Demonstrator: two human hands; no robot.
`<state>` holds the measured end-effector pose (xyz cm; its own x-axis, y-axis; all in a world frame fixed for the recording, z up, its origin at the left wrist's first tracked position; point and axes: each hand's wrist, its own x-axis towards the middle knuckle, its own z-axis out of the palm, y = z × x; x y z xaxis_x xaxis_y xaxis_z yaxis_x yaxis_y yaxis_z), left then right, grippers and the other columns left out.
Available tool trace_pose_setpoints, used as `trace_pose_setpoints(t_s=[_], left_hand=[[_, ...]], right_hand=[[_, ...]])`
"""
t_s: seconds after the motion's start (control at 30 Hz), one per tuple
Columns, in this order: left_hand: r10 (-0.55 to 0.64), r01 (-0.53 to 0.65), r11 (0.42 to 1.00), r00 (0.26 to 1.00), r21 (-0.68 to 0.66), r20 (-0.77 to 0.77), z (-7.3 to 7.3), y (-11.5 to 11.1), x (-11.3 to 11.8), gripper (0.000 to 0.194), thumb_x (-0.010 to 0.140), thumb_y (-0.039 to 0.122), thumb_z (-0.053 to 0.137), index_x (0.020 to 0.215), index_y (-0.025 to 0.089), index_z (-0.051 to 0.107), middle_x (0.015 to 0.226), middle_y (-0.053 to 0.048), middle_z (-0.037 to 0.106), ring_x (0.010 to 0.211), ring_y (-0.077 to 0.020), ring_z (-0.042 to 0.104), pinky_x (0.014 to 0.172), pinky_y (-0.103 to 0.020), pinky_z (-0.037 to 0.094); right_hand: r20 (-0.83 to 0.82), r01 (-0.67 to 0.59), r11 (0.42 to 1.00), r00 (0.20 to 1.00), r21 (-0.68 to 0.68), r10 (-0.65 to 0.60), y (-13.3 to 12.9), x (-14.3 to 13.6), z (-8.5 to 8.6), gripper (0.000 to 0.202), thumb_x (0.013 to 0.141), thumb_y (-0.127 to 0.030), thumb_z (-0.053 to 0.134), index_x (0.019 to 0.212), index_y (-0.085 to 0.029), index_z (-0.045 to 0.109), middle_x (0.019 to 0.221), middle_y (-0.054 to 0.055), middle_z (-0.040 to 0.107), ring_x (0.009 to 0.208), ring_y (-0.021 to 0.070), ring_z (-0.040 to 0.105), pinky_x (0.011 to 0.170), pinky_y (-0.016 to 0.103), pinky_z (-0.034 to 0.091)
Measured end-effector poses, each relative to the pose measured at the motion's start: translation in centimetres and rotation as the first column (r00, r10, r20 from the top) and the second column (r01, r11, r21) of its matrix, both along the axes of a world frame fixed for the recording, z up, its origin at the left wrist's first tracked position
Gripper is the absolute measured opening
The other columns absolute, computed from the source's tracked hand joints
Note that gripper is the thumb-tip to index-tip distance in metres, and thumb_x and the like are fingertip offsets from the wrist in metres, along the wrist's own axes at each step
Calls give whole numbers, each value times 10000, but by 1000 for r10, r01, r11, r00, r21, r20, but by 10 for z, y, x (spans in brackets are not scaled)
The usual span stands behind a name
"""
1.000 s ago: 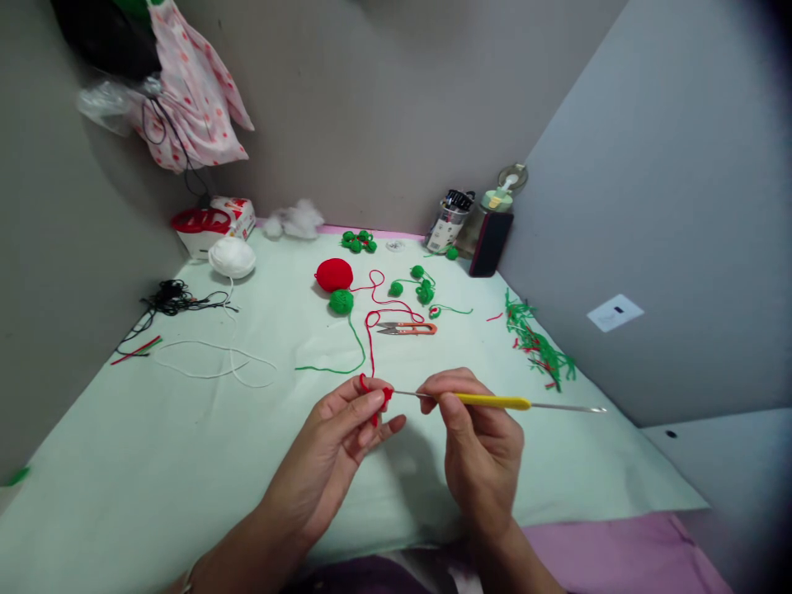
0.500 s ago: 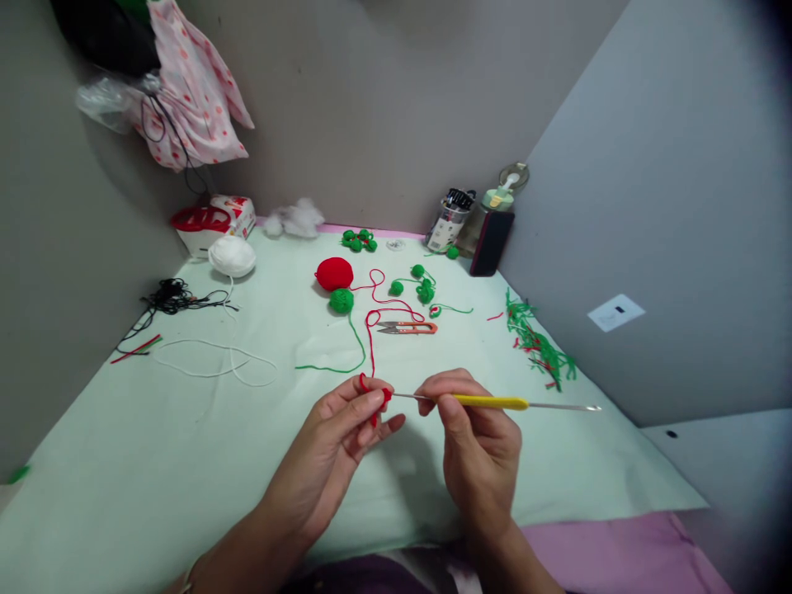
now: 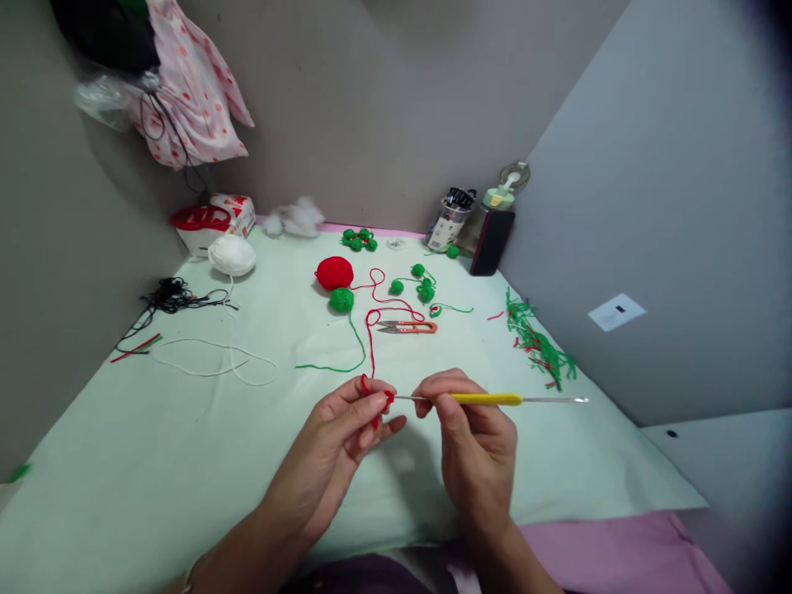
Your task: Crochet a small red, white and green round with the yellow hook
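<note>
Between thumb and fingertips, my left hand [image 3: 334, 437] pinches a small piece of red crochet work [image 3: 388, 399]. Red yarn [image 3: 372, 351] loops over its index finger and runs back across the table to a red yarn ball [image 3: 335, 273]. My right hand [image 3: 476, 445] grips a crochet hook [image 3: 488, 399] by its yellow handle, pen-like. The hook's left metal end meets the red work; its other hooked end points out to the right. Whether the left tip is inside a stitch is too small to tell.
Orange thread snips [image 3: 408, 327] lie beyond my hands, near a green yarn ball [image 3: 341, 301] and small green crocheted pieces [image 3: 425, 290]. Yarn scraps [image 3: 538, 342] are heaped at right. A phone [image 3: 492, 243] leans near a pen cup [image 3: 450, 221]. White yarn [image 3: 232, 256] sits at left.
My right hand and the crochet hook have shifted slightly left, and the hook's right end has risen a little so it lies more level. My left hand keeps its hold almost unmoved.
</note>
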<state>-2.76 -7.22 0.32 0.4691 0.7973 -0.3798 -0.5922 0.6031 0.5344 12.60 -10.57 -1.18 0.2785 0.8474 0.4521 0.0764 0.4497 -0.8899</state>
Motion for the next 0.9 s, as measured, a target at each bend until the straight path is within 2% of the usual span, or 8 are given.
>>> trace_pose_setpoints(t_s=[0.2, 0.57, 0.67, 0.77, 0.83, 0.9], left_hand=[[-16, 16, 999, 1000, 31, -9, 0, 0, 0, 125, 817, 215, 893, 842, 171, 778, 701, 65, 676, 507, -12, 446, 1008, -382, 577], [-1, 7, 996, 997, 84, -76, 2, -2, 0, 122, 825, 256, 882, 836, 192, 779, 543, 91, 534, 534, -59, 420, 985, -358, 547], [24, -13, 995, 994, 103, -107, 2, -3, 0, 139, 807, 273, 898, 837, 198, 784, 590, 84, 556, 556, -62, 444, 966, -342, 536], [51, -32, 991, 988, 129, -145, 1, -4, 0, 158, 801, 296, 902, 850, 195, 791, 723, 49, 641, 634, -76, 517, 967, -340, 518], [78, -47, 985, 979, 165, -189, 0, -5, 0, 174, 800, 312, 900, 865, 191, 796, 788, 21, 675, 711, -102, 559, 893, -301, 508], [121, -71, 976, 963, 208, -239, 1, -6, 1, 191, 787, 314, 907, 872, 187, 795, 806, 10, 677, 720, -109, 540, 746, -252, 475]], right_hand=[[47, 39, 999, 998, 28, -40, -1, -1, 0, 201, 1049, -170, 599, 1025, -262, 776, 894, 8, 710, 808, 153, 628, 724, 301, 508], [202, 108, 990, 971, 95, -126, -6, -4, 3, 236, 1017, -96, 594, 1038, -260, 763, 917, 18, 728, 845, 170, 649, 729, 307, 524], [240, 112, 986, 961, 124, -139, -7, -3, 1, 258, 1003, -74, 601, 1075, -266, 756, 935, 25, 734, 864, 183, 661, 730, 318, 533], [286, 114, 982, 946, 154, -154, -8, -3, 0, 283, 991, -54, 602, 1104, -267, 750, 935, 32, 743, 872, 193, 675, 729, 327, 549], [340, 103, 976, 926, 194, -166, -10, -4, 0, 316, 983, -41, 597, 1145, -269, 745, 938, 43, 753, 869, 204, 688, 730, 341, 566], [403, 88, 970, 898, 226, -175, -12, -6, 0, 355, 976, -35, 598, 1195, -273, 743, 962, 61, 761, 864, 213, 707, 718, 352, 585]])
